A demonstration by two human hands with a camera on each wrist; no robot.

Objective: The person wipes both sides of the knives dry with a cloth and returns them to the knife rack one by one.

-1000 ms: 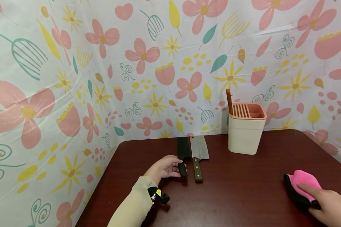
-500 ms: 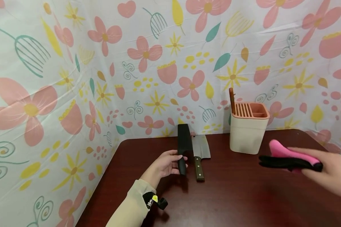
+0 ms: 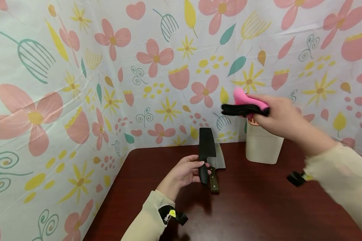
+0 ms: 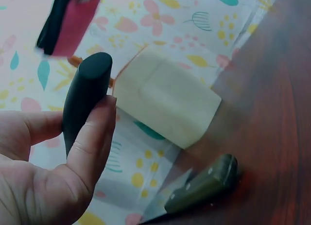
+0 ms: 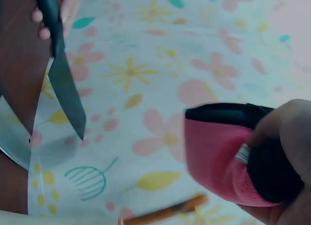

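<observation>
My left hand grips the black handle of a black cleaver, its blade pointing away and raised over the table. In the left wrist view the black handle stands between thumb and fingers. Just behind it on the table lies a second cleaver with a steel blade and a riveted wooden handle, partly covered by the black one. My right hand pinches a folded pink and black cloth in the air, in front of the knife block's top. A small white tag shows on the cloth in the right wrist view.
A cream knife block with an orange top stands at the back right, its upper part mostly hidden by my right hand. An orange-brown handle sticks out of it. A flowered sheet hangs right behind the dark red table.
My left hand has lifted the black cleaver off the table and shifted it slightly right. The right hand has raised the cloth from the table's right side and carried it left.
</observation>
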